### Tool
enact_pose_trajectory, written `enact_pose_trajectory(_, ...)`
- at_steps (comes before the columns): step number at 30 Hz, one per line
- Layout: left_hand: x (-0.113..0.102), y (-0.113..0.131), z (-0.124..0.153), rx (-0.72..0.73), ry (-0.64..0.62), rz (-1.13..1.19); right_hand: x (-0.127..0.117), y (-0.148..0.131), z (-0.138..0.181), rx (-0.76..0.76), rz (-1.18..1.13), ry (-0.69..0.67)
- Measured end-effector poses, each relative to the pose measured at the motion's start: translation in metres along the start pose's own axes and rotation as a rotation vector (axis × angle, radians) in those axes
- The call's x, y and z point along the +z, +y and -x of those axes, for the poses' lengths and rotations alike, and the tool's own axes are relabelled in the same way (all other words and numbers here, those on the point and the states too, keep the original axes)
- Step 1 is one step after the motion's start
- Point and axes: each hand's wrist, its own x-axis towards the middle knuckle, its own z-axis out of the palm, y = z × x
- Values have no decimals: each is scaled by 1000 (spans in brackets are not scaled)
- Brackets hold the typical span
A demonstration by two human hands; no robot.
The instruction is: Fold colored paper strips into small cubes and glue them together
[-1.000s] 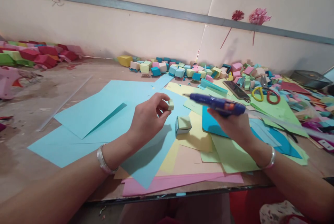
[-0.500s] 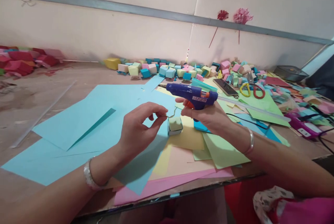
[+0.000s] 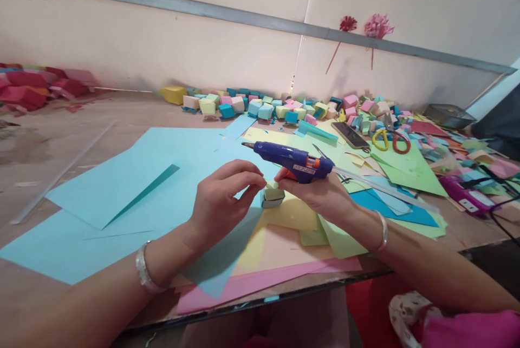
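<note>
My left hand is pinched, thumb against fingertips, just left of a small pale green paper box. What the fingertips hold is too small to make out. The box sits on a yellow sheet, right between both hands. My right hand grips a blue glue gun with an orange trigger. The gun lies level above the box, nozzle pointing left, and a clear glue stick trails from its back to the right.
Light blue sheets, green, yellow and pink paper cover the wooden table. A row of small coloured paper boxes lines the wall. A phone, scissors and a purple stapler lie to the right. Red boxes pile far left.
The glue gun swung left and lower, over the small box. My left hand let go of the pale cube it held a second ago, dropped toward the box and pinched shut.
</note>
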Motion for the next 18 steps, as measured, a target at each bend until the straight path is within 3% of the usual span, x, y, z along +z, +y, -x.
enact_pose_trajectory(6, 6, -2, 3, 94, -14, -95, 2, 7, 0, -30, 22, 19)
enact_pose_trajectory(18, 7, -4, 5, 117, -47, -120, 0, 11, 1, -43, 111, 48)
